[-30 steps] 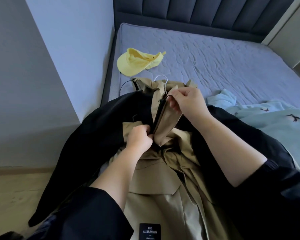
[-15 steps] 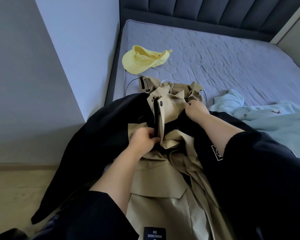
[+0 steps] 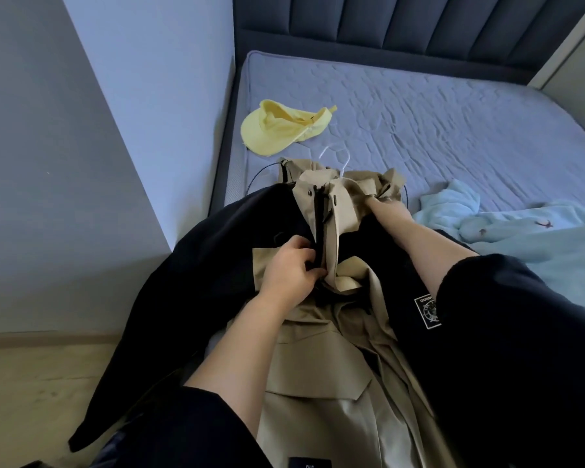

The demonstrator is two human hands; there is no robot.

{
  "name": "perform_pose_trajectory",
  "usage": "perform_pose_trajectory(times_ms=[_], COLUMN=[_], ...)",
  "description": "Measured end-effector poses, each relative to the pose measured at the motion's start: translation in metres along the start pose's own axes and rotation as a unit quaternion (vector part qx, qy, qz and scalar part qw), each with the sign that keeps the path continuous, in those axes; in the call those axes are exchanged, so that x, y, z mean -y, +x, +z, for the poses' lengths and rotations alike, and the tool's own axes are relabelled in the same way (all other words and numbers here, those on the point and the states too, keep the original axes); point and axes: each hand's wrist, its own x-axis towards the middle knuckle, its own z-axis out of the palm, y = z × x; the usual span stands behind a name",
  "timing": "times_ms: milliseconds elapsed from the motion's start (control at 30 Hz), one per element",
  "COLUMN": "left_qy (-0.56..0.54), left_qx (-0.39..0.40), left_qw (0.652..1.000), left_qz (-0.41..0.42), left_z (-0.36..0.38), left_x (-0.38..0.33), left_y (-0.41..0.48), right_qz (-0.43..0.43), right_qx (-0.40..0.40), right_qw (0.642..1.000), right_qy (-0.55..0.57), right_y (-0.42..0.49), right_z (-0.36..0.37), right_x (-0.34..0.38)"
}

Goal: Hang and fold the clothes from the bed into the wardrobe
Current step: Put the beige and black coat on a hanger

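A beige jacket with black sleeves lies along the near edge of the bed, its collar pointing away from me. A white hanger hook pokes out above the collar. My left hand pinches the zipped front just below the collar. My right hand grips the fabric at the right side of the collar, its fingertips buried in the folds. A black sleeve hangs off the bed's left corner.
A yellow cap lies upside down on the mattress beyond the jacket. A light blue garment with small dark prints is spread to the right. A grey wall borders the bed on the left, with wooden floor below.
My right hand left the zipper pull at the collar front and moved right to grip the collar's side. My left hand kept its hold below the collar.
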Motion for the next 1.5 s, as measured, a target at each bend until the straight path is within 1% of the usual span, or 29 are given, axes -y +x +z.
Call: perform_pose_trajectory(times_ms=[67, 167, 233, 300, 400, 467, 500, 567, 667, 733, 800, 900, 1033, 1167, 1300, 1367, 1433, 1467, 1500], left_qy=[0.004, -0.007, -0.028, -0.045, -0.020, 0.002, 0.010, 0.031, 0.125, 0.165, 0.180, 0.228, 0.230, 0.232, 0.255, 0.253, 0.252, 0.252, 0.250], left_qx=[-0.007, -0.008, -0.031, -0.105, -0.242, -0.300, -0.313, -0.301, -0.252, -0.242, -0.250, -0.279, -0.335, -0.412, -0.492, -0.538, -0.591, -0.608, -0.616], left_qw=[1.000, 0.997, 0.996, 0.991, 0.965, 0.947, 0.943, 0.947, 0.955, 0.952, 0.948, 0.931, 0.914, 0.881, 0.832, 0.804, 0.766, 0.752, 0.746], left_qz=[0.027, 0.070, 0.075, 0.071, 0.095, 0.111, 0.111, 0.105, 0.097, 0.088, 0.076, 0.054, 0.022, 0.010, -0.009, -0.013, -0.017, -0.028, -0.041], left_z=[-0.002, -0.017, -0.038, -0.071, -0.127, -0.162, -0.177, -0.207, -0.251, -0.281, -0.312, -0.361, -0.430, -0.497, -0.564, -0.596, -0.624, -0.635, -0.642], left_x=[-0.010, -0.026, -0.037, -0.056, -0.092, -0.115, -0.126, -0.145, -0.173, -0.195, -0.221, -0.257, -0.292, -0.313, -0.321, -0.319, -0.306, -0.295, -0.282], left_y=[-0.004, -0.013, -0.017, -0.021, -0.028, -0.035, -0.039, -0.048, -0.065, -0.080, -0.097, -0.124, -0.165, -0.206, -0.255, -0.281, -0.309, -0.324, -0.337], right_qz=[-0.003, -0.042, -0.064, -0.086, -0.131, -0.158, -0.171, -0.197, -0.236, -0.257, -0.275, -0.313, -0.363, -0.428, -0.498, -0.518, -0.504, -0.492, -0.479], right_qx=[-0.021, -0.050, -0.066, -0.072, -0.073, -0.070, -0.071, -0.078, -0.091, -0.093, -0.090, -0.091, -0.093, -0.095, -0.063, -0.068, -0.088, -0.088, -0.080], right_qw=[0.998, 0.994, 0.991, 0.987, 0.980, 0.973, 0.970, 0.962, 0.946, 0.935, 0.924, 0.905, 0.878, 0.848, 0.811, 0.795, 0.797, 0.805, 0.825], right_qy=[0.061, 0.085, 0.102, 0.119, 0.133, 0.150, 0.157, 0.172, 0.204, 0.227, 0.250, 0.274, 0.297, 0.298, 0.301, 0.308, 0.322, 0.320, 0.289], right_y=[-0.005, -0.023, -0.037, -0.058, -0.092, -0.117, -0.130, -0.156, -0.198, -0.226, -0.254, -0.294, -0.345, -0.392, -0.432, -0.452, -0.459, -0.456, -0.453], right_z=[-0.013, -0.038, -0.054, -0.072, -0.092, -0.104, -0.109, -0.121, -0.140, -0.153, -0.163, -0.170, -0.170, -0.164, -0.145, -0.137, -0.128, -0.123, -0.115], right_x=[0.009, 0.030, 0.048, 0.070, 0.101, 0.119, 0.127, 0.145, 0.172, 0.190, 0.210, 0.244, 0.298, 0.362, 0.433, 0.465, 0.489, 0.496, 0.500])
